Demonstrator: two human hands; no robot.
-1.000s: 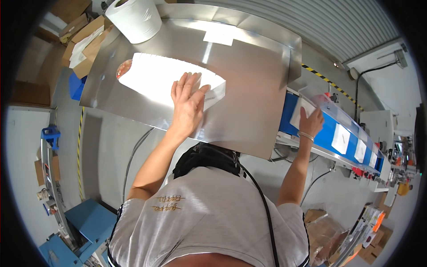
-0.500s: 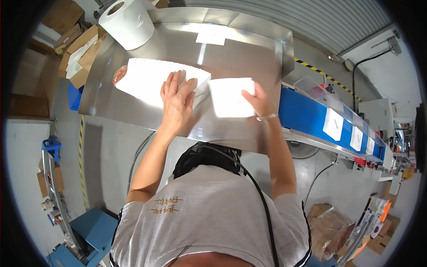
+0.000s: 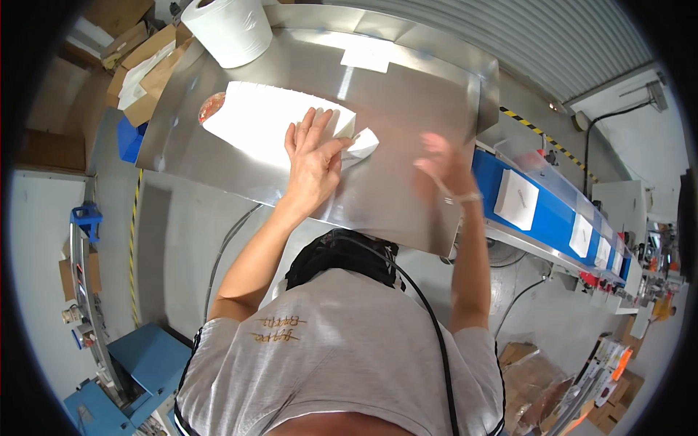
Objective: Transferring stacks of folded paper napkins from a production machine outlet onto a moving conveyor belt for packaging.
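Note:
A fanned row of flat white packets [image 3: 254, 123] lies on the steel table [image 3: 407, 94]. My left hand [image 3: 314, 163] rests on its right end with the fingers stretched out over it. At that hand's thumb, one white packet [image 3: 362, 147] stands tilted away from the row; whether the thumb grips or only pushes it is hidden. My right hand [image 3: 445, 166] is smeared by motion over the table's right side, its fingers apart and nothing visible in them. Close by on the blue conveyor belt [image 3: 486, 166] lies a single white packet [image 3: 517, 200].
Several more white packets [image 3: 581, 235] sit farther along the belt, beside a clear plastic guard [image 3: 560, 182]. A big white roll [image 3: 229, 33] stands at the table's far left. Reddish material [image 3: 211, 107] shows at the row's left end. Opened cardboard boxes [image 3: 149, 76] are left of the table.
My right hand has moved right and let go of the white packet it held; a packet now lies on the belt's near end. The left thumb has tilted another packet off the row.

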